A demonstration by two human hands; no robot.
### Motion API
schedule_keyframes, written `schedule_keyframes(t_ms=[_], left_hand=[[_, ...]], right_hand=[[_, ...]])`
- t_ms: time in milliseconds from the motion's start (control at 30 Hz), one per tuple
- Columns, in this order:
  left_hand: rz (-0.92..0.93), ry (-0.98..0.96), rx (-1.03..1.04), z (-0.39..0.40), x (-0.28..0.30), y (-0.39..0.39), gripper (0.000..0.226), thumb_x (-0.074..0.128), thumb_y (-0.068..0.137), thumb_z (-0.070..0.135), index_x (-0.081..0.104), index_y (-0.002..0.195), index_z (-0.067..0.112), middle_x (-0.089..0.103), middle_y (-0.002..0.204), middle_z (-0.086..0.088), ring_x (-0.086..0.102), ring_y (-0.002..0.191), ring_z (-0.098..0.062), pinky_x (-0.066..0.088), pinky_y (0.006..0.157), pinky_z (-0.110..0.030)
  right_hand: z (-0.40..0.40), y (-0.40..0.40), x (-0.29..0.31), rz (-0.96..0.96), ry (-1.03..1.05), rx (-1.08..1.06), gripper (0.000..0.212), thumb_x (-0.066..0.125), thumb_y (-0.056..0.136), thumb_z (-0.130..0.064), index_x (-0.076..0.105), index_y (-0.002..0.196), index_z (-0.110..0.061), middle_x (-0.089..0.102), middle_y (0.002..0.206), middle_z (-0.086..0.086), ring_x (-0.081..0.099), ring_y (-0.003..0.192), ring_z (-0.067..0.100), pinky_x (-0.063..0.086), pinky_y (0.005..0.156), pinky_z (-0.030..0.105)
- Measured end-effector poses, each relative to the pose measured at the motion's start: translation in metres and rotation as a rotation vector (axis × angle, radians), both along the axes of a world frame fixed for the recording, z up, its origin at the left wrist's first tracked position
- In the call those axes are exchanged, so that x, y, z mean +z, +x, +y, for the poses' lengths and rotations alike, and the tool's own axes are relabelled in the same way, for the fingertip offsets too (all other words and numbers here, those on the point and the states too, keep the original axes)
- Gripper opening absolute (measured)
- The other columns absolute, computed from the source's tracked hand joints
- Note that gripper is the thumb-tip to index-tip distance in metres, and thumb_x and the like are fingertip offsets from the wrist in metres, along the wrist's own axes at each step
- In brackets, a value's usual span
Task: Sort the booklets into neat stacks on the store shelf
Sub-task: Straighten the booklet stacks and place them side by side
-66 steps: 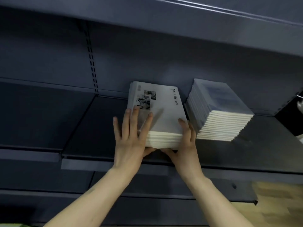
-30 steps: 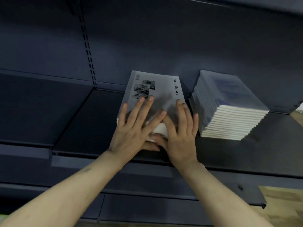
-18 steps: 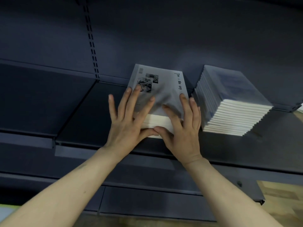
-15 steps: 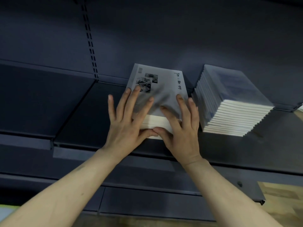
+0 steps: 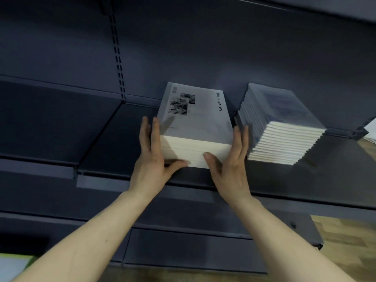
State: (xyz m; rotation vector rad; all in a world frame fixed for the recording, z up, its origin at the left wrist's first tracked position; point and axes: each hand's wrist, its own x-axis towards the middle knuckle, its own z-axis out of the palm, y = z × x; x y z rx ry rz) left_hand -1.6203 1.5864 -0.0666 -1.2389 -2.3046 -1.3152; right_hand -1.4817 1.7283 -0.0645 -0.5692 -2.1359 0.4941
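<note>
A stack of grey-covered booklets (image 5: 195, 119) with small photos and vertical lettering lies on the dark shelf (image 5: 114, 139). My left hand (image 5: 152, 157) presses flat against the stack's left side, thumb under its front edge. My right hand (image 5: 232, 161) presses its right side, thumb on the white page edges. To the right stands a second, taller stack of bluish booklets (image 5: 278, 127), fanned so its front edges step like stairs.
The shelf's left bay (image 5: 46, 121) lies beyond a slotted upright (image 5: 118, 51). Another shelf board (image 5: 305, 9) hangs overhead. Lower shelf panels (image 5: 183, 247) sit below, with wooden floor (image 5: 345, 241) at lower right and something green-white (image 5: 14, 265) at the bottom left corner.
Both hands slid off the top cover of the grey stack and now clamp its left and right sides. The stack's edges look more even than before.
</note>
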Motion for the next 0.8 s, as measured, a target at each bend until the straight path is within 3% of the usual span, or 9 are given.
schedule_keyframes(t_ms=[133, 267, 367, 500, 567, 600, 667, 700, 800], left_hand=[[-0.068, -0.021, -0.012, 0.002, 0.0, 0.0, 0.122, 0.074, 0.077, 0.051, -0.018, 0.153, 0.03, 0.004, 0.163, -0.002, 0.036, 0.139, -0.022, 0.05, 0.096, -0.036], [-0.068, -0.013, -0.006, 0.003, -0.002, 0.002, 0.119, 0.073, 0.078, 0.051, -0.016, 0.153, 0.03, 0.009, 0.162, -0.002, 0.039, 0.136, -0.021, 0.046, 0.093, -0.029], [-0.086, 0.002, -0.022, 0.002, 0.001, 0.003, 0.119, 0.074, 0.077, 0.052, -0.017, 0.153, 0.033, 0.01, 0.162, 0.0, 0.039, 0.136, -0.019, 0.048, 0.092, -0.029], [-0.095, 0.056, -0.036, -0.001, 0.006, 0.007, 0.102, 0.058, 0.087, 0.055, -0.018, 0.152, 0.035, 0.009, 0.163, 0.002, 0.032, 0.132, -0.004, 0.042, 0.094, -0.026], [-0.186, 0.107, -0.034, -0.001, 0.007, 0.007, 0.095, 0.05, 0.09, 0.052, -0.019, 0.152, 0.033, 0.012, 0.163, 0.005, 0.029, 0.13, 0.004, 0.037, 0.102, -0.025], [-0.24, 0.123, -0.026, 0.0, 0.007, 0.006, 0.094, 0.049, 0.09, 0.051, -0.019, 0.152, 0.032, 0.023, 0.16, 0.007, 0.033, 0.129, 0.003, 0.038, 0.105, -0.025], [-0.295, 0.111, 0.006, 0.0, 0.003, 0.005, 0.091, 0.049, 0.09, 0.05, -0.015, 0.154, 0.032, 0.053, 0.13, 0.015, 0.052, 0.117, -0.003, 0.044, 0.1, -0.027], [-0.305, 0.102, 0.019, 0.001, 0.001, 0.004, 0.088, 0.049, 0.091, 0.047, -0.009, 0.155, 0.032, 0.055, 0.116, 0.021, 0.056, 0.11, -0.006, 0.047, 0.096, -0.027], [-0.319, 0.098, 0.045, 0.003, -0.003, 0.002, 0.075, 0.05, 0.095, 0.042, 0.006, 0.155, 0.033, 0.055, 0.13, 0.006, 0.056, 0.116, -0.017, 0.047, 0.09, -0.029]], right_hand=[[-0.001, -0.003, -0.004, -0.048, -0.108, 0.076, 0.083, 0.054, 0.1, -0.029, -0.005, 0.156, -0.01, -0.001, 0.165, 0.01, 0.005, 0.153, 0.016, 0.009, 0.112, 0.002], [0.001, -0.001, 0.0, -0.02, -0.132, 0.106, 0.078, 0.058, 0.099, -0.022, 0.005, 0.156, -0.011, 0.007, 0.164, 0.01, 0.009, 0.151, 0.01, 0.012, 0.109, 0.0], [0.002, 0.001, 0.003, -0.01, -0.138, 0.121, 0.076, 0.06, 0.097, -0.021, 0.012, 0.155, -0.011, 0.011, 0.164, 0.011, 0.012, 0.152, 0.015, 0.013, 0.11, 0.001], [-0.002, 0.005, 0.005, -0.001, -0.219, 0.142, 0.075, 0.054, 0.101, -0.03, 0.005, 0.156, -0.02, 0.011, 0.165, 0.006, 0.015, 0.151, 0.014, 0.018, 0.104, -0.004], [-0.003, 0.007, 0.003, 0.001, -0.251, 0.086, 0.067, 0.042, 0.103, -0.037, 0.004, 0.157, -0.023, 0.023, 0.162, 0.002, 0.029, 0.143, 0.009, 0.026, 0.1, 0.001], [-0.003, 0.007, 0.002, 0.005, -0.273, 0.053, 0.062, 0.038, 0.104, -0.037, 0.007, 0.157, -0.023, 0.034, 0.156, 0.001, 0.04, 0.133, 0.009, 0.032, 0.096, 0.007], [-0.003, 0.007, 0.002, 0.004, -0.316, 0.009, 0.055, 0.035, 0.105, -0.036, 0.015, 0.155, -0.025, 0.049, 0.134, -0.004, 0.051, 0.11, 0.009, 0.038, 0.085, 0.016], [-0.003, 0.007, 0.002, 0.002, -0.33, -0.001, 0.053, 0.035, 0.105, -0.035, 0.018, 0.154, -0.026, 0.05, 0.126, -0.007, 0.051, 0.104, 0.007, 0.039, 0.082, 0.018], [-0.001, 0.007, 0.002, 0.012, -0.356, -0.001, 0.051, 0.038, 0.105, -0.035, 0.021, 0.153, -0.029, 0.051, 0.121, -0.009, 0.05, 0.099, 0.0, 0.04, 0.076, 0.008]])
